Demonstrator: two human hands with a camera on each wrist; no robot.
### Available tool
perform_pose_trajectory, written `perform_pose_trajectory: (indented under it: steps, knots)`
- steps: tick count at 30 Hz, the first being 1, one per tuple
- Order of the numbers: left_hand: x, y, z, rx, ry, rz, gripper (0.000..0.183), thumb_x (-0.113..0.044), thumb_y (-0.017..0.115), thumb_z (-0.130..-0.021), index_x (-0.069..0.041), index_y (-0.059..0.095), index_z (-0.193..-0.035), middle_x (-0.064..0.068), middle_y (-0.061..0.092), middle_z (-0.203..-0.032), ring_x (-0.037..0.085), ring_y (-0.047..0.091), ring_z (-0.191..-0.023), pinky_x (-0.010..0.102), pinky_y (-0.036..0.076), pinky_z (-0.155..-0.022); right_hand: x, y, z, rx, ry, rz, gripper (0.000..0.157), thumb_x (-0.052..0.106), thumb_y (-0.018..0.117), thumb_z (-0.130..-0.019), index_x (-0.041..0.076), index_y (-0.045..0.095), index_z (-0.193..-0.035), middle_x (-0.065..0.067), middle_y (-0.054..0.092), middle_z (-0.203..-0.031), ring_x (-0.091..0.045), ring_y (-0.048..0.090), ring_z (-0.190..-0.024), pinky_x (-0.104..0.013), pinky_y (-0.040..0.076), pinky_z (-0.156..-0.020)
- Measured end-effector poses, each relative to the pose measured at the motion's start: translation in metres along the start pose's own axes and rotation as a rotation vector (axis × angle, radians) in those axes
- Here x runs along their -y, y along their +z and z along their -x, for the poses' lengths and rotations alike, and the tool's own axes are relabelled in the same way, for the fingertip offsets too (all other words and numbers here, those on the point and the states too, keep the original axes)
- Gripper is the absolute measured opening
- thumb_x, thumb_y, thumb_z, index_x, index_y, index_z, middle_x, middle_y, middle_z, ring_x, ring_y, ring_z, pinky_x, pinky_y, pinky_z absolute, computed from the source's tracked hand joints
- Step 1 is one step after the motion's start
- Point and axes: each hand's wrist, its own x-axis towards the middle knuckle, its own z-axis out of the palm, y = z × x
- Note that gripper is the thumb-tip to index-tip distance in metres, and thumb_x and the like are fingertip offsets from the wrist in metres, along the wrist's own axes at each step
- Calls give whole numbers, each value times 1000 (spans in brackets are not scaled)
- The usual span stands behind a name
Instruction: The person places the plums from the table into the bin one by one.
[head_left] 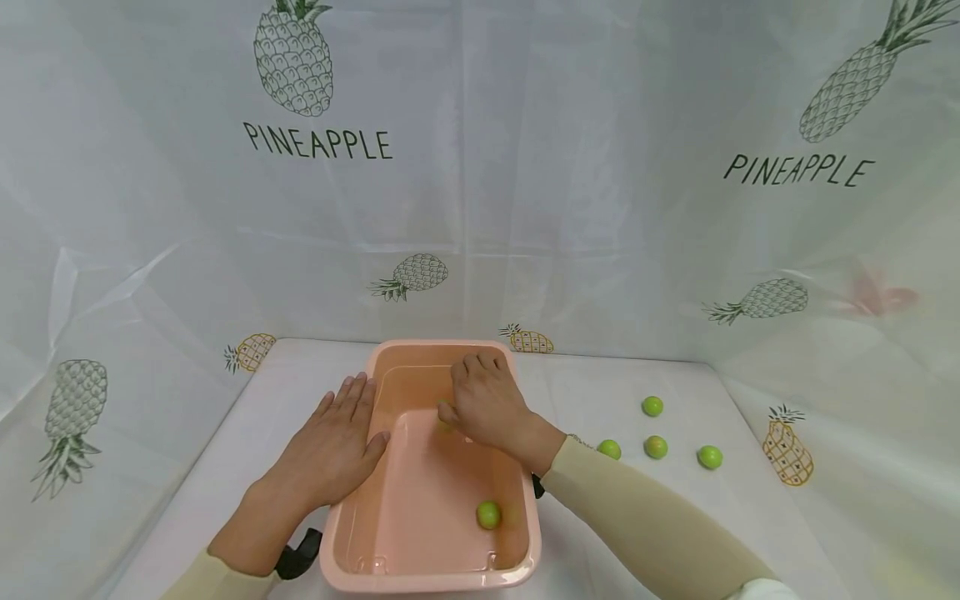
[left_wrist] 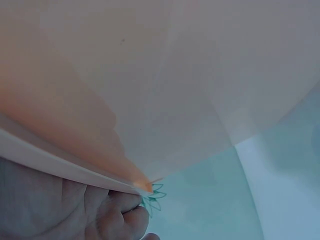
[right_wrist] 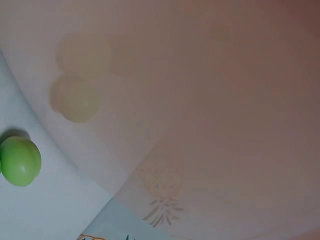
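Note:
A pink plastic basin (head_left: pixel 431 581) stands on the white table. Along its left rim my left hand (head_left: pixel 337 442) rests with straight fingers; in the left wrist view the fingers (left_wrist: pixel 122 220) lie under the rim (left_wrist: pixel 65 167). My right hand (head_left: pixel 491 404) is inside the basin near the far right, fingers curled. A small, round green fruit (head_left: pixel 447 414) shows at its thumb, mostly covered by the hand. Another green fruit (head_left: pixel 488 514) lies on the basin floor at the near right. The right wrist view shows a green fruit (right_wrist: pixel 21 161) on the table outside the basin.
Several more green fruits (head_left: pixel 656 447) lie on the table right of the basin, one (head_left: pixel 609 449) close to the right sleeve. A white curtain (head_left: pixel 570 208) printed with pineapples stands behind the table (head_left: pixel 600 383).

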Motion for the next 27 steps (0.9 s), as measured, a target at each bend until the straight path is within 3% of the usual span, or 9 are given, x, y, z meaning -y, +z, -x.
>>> perform_pose_trajectory:
  steps: [8, 14, 22, 27]
  knots:
    - [-2, -2, 2, -12, 0, -4, 73, -33, 56, -107, 15, 33, -158, 33, 32, -166, 51, 30, -155, 66, 30, -124, -1, 1, 1, -47, -16, 13, 34, 34, 69, -92, 11, 50, -75, -2, 46, -73, -24, 50, -77, -39, 43, -80]
    - [-1, -1, 1, -12, 3, 5, 73, -33, 55, -107, 15, 33, -158, 34, 31, -166, 51, 30, -156, 66, 30, -124, -6, 1, 3, -113, 6, -14, 26, 28, 68, -94, 10, 55, -82, -4, 54, -80, -26, 53, -83, -40, 43, -77]
    - [-2, -1, 1, -4, 1, 13, 73, -32, 55, -107, 15, 31, -158, 34, 30, -166, 51, 30, -156, 66, 29, -124, -44, -1, 20, -323, 44, -142, 11, 16, 67, -99, 12, 64, -89, -2, 60, -84, -26, 53, -84, -42, 42, -76]
    - [-3, -2, 2, -3, -1, 14, 73, -31, 56, -107, 15, 31, -158, 34, 30, -166, 50, 30, -155, 66, 30, -124, -73, 1, 44, -323, 92, -139, 13, 15, 62, -102, 11, 66, -90, -3, 61, -85, -28, 53, -84, -44, 43, -77]
